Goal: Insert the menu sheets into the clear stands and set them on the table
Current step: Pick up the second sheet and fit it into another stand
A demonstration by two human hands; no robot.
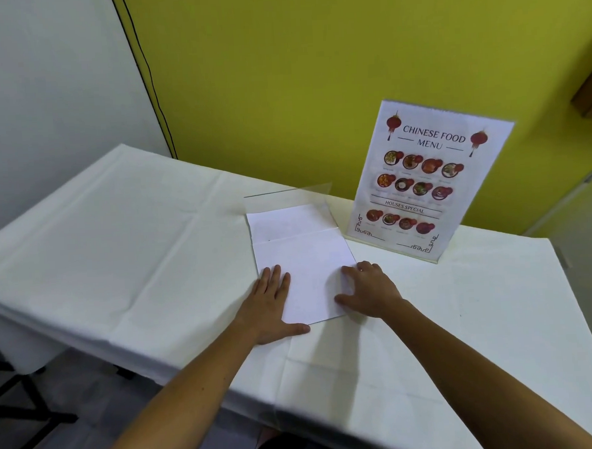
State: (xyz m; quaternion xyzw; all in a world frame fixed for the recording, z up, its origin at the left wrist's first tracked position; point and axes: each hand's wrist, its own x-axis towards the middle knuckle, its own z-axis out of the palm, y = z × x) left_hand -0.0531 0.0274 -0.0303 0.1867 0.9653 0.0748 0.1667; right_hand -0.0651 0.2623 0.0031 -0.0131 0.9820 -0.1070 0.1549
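Left hand (269, 303) lies flat and spread on the near left corner of the blank-side-up sheet (307, 275), pressing it to my white-clothed surface (116, 233). Right hand (368, 287) curls loosely over the sheet's right edge, fingertips touching it, nothing gripped. Its far end sits inside the clear stand (286, 204) lying flat. Just right, a filled menu stand (422, 180) is upright.

Yellow-green wall (279, 70) behind, white wall (40, 83) left, white-clothed table (116, 233), grey floor (73, 390).
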